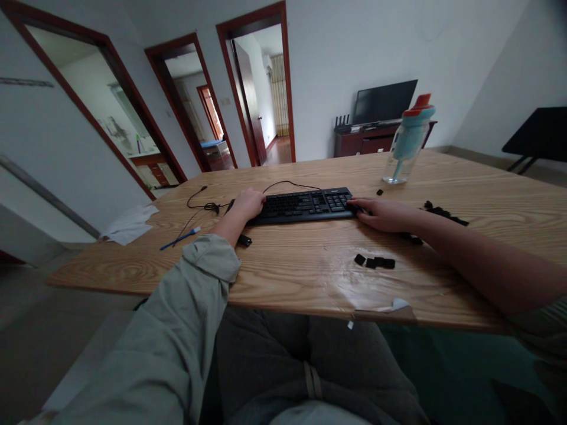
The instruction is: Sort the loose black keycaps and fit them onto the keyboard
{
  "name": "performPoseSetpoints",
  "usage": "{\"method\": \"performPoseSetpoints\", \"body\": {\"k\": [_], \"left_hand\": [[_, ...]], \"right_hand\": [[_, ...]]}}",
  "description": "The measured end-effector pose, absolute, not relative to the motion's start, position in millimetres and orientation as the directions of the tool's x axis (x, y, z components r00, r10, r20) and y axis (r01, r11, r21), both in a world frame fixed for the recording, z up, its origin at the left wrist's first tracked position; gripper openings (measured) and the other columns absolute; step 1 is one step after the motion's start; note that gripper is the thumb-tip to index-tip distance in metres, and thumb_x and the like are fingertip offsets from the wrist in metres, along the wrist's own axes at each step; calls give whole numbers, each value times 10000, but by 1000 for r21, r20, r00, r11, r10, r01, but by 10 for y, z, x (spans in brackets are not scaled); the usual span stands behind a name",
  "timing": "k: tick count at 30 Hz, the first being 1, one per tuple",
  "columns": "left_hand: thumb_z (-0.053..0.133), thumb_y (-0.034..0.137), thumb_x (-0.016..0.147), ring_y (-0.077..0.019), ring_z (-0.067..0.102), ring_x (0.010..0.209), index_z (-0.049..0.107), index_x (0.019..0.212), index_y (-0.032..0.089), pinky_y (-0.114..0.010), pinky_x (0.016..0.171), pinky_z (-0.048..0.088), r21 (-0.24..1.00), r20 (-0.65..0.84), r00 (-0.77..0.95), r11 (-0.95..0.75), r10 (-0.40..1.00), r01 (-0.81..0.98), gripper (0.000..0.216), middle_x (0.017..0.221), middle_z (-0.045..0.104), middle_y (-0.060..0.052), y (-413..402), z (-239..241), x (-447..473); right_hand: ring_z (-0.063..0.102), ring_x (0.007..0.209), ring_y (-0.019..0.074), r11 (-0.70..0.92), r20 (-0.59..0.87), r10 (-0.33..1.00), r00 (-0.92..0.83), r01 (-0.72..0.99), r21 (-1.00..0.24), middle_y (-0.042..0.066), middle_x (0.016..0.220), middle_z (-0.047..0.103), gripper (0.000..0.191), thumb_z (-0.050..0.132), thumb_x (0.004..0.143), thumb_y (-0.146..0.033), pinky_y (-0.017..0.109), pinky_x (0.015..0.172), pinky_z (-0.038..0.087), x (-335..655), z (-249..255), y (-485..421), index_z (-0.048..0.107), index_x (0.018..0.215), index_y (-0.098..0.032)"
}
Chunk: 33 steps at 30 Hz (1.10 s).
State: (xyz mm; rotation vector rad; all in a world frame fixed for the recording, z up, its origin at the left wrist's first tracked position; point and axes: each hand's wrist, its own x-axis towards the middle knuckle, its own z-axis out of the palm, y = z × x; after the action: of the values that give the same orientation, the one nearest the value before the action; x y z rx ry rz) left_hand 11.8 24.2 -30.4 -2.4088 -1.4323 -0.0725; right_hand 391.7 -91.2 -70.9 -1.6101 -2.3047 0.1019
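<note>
A black keyboard (305, 205) lies on the wooden table (283, 277), its cable running off to the left. My left hand (248, 203) is curled round the keyboard's left end. My right hand (383, 213) rests at the keyboard's right end, fingers pressed on its edge by the number pad. Several loose black keycaps (374, 261) lie on the table in front of the keyboard, and more keycaps (443, 212) lie behind my right forearm. A small black object (244, 240) sits beside my left wrist.
A clear water bottle (408, 141) with teal and red lid stands behind the keyboard at the right. A blue pen (181, 237), a black cable (206, 205) and white paper (129, 224) lie at the left. A television (383, 102) stands by the far wall.
</note>
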Motion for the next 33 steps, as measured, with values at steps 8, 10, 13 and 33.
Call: {"method": "performPoseSetpoints", "body": {"k": [8, 10, 13, 33], "left_hand": [[505, 175, 886, -270, 666, 1013, 748, 1139, 223, -377, 893, 498, -206, 207, 463, -425, 861, 882, 353, 1095, 733, -138, 256, -340, 92], [518, 138, 868, -272, 664, 1034, 740, 1156, 234, -386, 913, 492, -195, 205, 457, -422, 865, 885, 376, 1117, 728, -141, 261, -365, 85], [531, 99, 842, -260, 654, 1080, 725, 1185, 242, -376, 945, 481, -165, 220, 443, -414, 869, 895, 419, 1154, 722, -126, 284, -412, 62], [588, 264, 885, -218, 679, 1042, 759, 1105, 205, -314, 931, 500, 113, 284, 489, -535, 825, 837, 284, 1116, 756, -67, 450, -409, -138]], "right_hand": [[547, 1296, 328, 359, 213, 925, -314, 906, -224, 74, 1441, 565, 598, 522, 861, -376, 496, 1130, 412, 3902, -716, -907, 534, 1442, -234], [545, 1300, 321, 365, 221, 922, -317, 903, -228, 72, 1439, 568, 603, 525, 860, -387, 491, 1125, 417, 3909, -736, -897, 527, 1445, -238], [552, 1295, 310, 380, 238, 914, -328, 898, -221, 53, 1416, 592, 612, 549, 845, -378, 484, 1118, 424, 3909, -745, -899, 521, 1446, -266], [568, 1266, 342, 380, 236, 915, -327, 895, -233, 99, 1427, 579, 626, 549, 855, -423, 486, 1112, 424, 3979, -808, -869, 533, 1443, -209]]}}
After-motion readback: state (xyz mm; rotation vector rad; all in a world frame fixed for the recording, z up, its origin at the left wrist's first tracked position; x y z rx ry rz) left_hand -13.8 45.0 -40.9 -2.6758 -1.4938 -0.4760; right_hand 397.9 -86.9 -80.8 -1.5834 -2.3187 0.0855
